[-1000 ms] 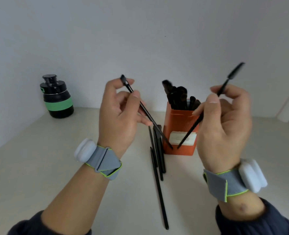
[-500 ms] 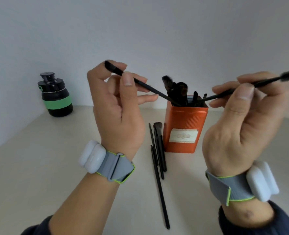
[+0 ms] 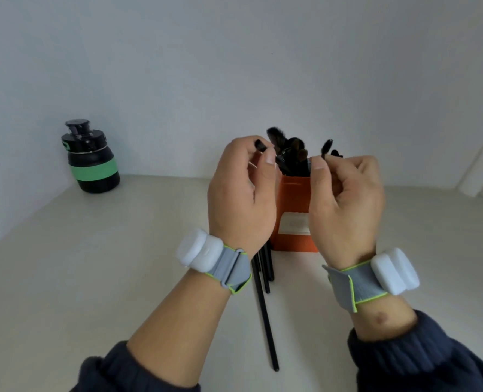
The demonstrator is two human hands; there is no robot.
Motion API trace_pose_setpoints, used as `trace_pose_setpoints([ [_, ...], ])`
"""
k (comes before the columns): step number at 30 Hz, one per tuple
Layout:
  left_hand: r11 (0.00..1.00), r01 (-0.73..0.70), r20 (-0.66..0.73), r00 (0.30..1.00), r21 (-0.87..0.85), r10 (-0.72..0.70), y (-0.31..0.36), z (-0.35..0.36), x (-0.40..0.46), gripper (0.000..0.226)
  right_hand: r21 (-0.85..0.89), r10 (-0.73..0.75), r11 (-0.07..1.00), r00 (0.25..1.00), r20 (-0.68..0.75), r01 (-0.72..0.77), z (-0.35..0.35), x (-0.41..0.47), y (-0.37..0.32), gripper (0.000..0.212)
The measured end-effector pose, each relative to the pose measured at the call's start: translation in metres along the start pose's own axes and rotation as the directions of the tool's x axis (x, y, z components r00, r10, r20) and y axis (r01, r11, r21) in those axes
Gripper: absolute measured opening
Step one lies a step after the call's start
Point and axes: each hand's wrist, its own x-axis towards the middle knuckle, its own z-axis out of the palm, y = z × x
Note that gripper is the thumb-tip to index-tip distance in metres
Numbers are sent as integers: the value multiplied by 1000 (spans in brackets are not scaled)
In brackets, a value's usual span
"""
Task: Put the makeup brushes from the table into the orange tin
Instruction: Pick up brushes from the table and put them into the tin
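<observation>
- Head view: left hand (image 3: 241, 193) is pinching a thin black brush (image 3: 261, 145) between thumb and forefinger; fingers narrow, closed on the handle. Only its dark upper end is showing above the knuckles, so its long axis is hard to read.
- Right hand (image 3: 346, 205) is likewise pinching a spoolie brush (image 3: 326, 146); its bristle tip is pointing up and leaning slightly right, and the handle is running down behind the fingers, its lower end hidden.
- Both hands are hovering side by side just above and in front of the orange tin (image 3: 294, 230), partly covering its face; I cannot tell whether either brush's lower end is already inside the mouth.
- The tin is standing upright on the table (image 3: 93, 278), a pale label on its front. It is holding a cluster of dark brushes (image 3: 289, 154), bristle heads up and fanning above the rim.
- Loose brushes (image 3: 264, 292) are lying on the table left of the tin's base, long axes running toward the camera; the longest is reaching nearest the viewer. Upper ends are hidden behind the left wrist.
- Open table is lying to the left and right of the tin; the wall is close behind it.
- A black bottle with a green band (image 3: 93, 162) is standing at far left near the wall, well apart from the tin.
- Grey wristbands with white pods are sitting on both wrists.
</observation>
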Motion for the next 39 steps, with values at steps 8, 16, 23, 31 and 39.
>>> trace_pose_setpoints([
  [8,995,89,79,993,39,-91,-8,16,-6,19,-173,82,983,991,109,-63,0,1,5,36],
  [16,990,92,119,987,107,-104,-10,27,-11,13,-159,107,983,987,122,-87,-2,0,3,24],
  [23,990,109,206,970,84,-125,-20,28,-14,3,-7,96,995,995,38,-96,0,-1,2,29],
  [31,981,194,156,969,-6,-190,-27,13,-12,16,157,-50,987,997,60,40,-4,-8,-4,33],
  [39,738,261,484,612,623,-625,-60,-15,-4,10,142,-68,990,922,381,15,3,-13,7,19],
])
